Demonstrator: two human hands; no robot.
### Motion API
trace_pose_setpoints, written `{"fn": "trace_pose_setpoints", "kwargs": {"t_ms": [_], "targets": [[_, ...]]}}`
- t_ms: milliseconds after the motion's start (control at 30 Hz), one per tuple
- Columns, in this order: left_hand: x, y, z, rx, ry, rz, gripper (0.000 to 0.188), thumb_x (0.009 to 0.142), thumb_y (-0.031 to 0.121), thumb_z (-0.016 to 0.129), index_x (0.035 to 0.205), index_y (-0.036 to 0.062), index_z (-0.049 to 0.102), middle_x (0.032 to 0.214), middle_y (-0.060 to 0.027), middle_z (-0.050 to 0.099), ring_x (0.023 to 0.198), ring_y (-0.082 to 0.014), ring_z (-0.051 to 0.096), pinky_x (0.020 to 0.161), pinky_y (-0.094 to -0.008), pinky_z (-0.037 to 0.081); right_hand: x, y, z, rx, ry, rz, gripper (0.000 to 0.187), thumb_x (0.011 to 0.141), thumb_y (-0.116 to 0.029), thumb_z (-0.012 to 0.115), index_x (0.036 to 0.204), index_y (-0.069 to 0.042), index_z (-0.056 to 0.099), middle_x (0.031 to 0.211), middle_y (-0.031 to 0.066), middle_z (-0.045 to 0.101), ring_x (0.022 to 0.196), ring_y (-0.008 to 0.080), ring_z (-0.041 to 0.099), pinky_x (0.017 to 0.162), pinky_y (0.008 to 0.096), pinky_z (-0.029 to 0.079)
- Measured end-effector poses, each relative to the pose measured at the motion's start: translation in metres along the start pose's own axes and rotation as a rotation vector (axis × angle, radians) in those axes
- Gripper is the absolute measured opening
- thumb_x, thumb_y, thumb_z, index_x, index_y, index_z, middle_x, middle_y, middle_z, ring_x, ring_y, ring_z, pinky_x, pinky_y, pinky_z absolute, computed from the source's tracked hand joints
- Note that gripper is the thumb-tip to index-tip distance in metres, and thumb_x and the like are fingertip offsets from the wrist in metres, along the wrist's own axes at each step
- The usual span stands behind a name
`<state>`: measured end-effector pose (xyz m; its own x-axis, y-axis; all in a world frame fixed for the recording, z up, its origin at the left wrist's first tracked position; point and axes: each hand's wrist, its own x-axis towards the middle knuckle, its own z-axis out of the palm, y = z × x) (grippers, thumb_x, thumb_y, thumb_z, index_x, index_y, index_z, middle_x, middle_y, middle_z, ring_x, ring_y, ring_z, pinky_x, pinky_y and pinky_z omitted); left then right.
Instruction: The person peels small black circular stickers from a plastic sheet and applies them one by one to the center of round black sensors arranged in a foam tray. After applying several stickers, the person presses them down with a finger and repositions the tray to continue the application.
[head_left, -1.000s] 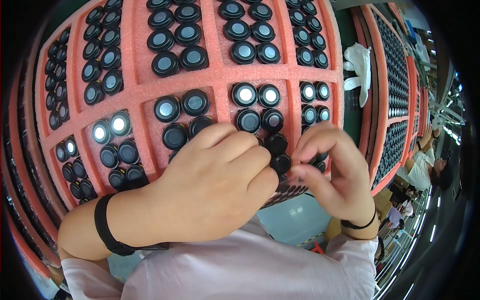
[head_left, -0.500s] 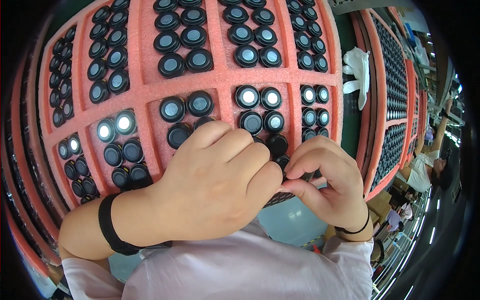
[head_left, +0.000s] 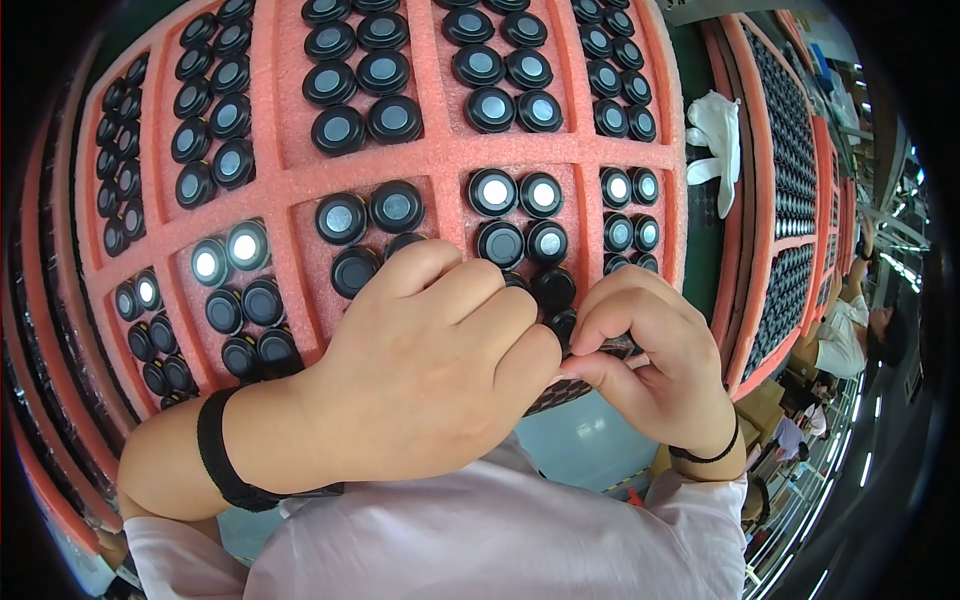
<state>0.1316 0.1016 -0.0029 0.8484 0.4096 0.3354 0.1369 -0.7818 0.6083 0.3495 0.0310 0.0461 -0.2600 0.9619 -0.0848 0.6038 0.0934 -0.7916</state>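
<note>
A pink foam tray (head_left: pixel 450 155) holds rows of round black parts (head_left: pixel 394 118), many with a grey or shiny disc on top. Over its near edge, my left hand (head_left: pixel 440 350) is closed, knuckles up, its fingertips hidden beneath it. Just to its right, my right hand (head_left: pixel 655 360) pinches thumb against curled forefinger, close beside the left hand's little-finger side. Whatever lies in either hand is hidden or too small to make out. Several black parts (head_left: pixel 553 288) sit right beyond the fingers, partly covered by them.
A white glove (head_left: pixel 715 135) lies right of the tray. Farther right stands another pink tray (head_left: pixel 795 243) full of dark parts. Pink-edged layers (head_left: pixel 75 330) line the left side. A person in a light top (head_left: pixel 842 340) is off at the far right.
My hands stay together, with only a slight shift of the fingers; the right hand has edged a little left. At the far right, the other person's raised arm has come lower.
</note>
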Motion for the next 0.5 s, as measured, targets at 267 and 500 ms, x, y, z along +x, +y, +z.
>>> {"fn": "trace_pose_setpoints", "kwargs": {"t_ms": [267,500], "targets": [[-0.0001,-0.0016,0.0002,-0.032,-0.008,-0.023,0.020,0.077,0.020,0.076,0.086,0.0064,0.063,0.086,-0.0077,0.056,0.081,-0.0274,0.054,0.078,-0.0430,0.042,0.0008,0.0013,0.0007,0.025,0.007,-0.006,0.026,0.077,-0.006,0.086,0.088,-0.004,0.063,0.088,0.0075,0.065,0.083,0.0232,0.062,0.072,0.0333,0.048],[-0.0007,-0.0041,-0.0001,-0.039,-0.038,-0.055,0.020,0.078,0.019,0.075,0.087,0.0061,0.063,0.087,-0.0080,0.056,0.082,-0.0278,0.055,0.079,-0.0437,0.042,0.0042,0.0029,-0.0068,0.011,-0.053,-0.029,0.025,0.078,-0.006,0.086,0.090,-0.006,0.064,0.090,0.0077,0.064,0.084,0.0233,0.061,0.074,0.0339,0.048]]}}
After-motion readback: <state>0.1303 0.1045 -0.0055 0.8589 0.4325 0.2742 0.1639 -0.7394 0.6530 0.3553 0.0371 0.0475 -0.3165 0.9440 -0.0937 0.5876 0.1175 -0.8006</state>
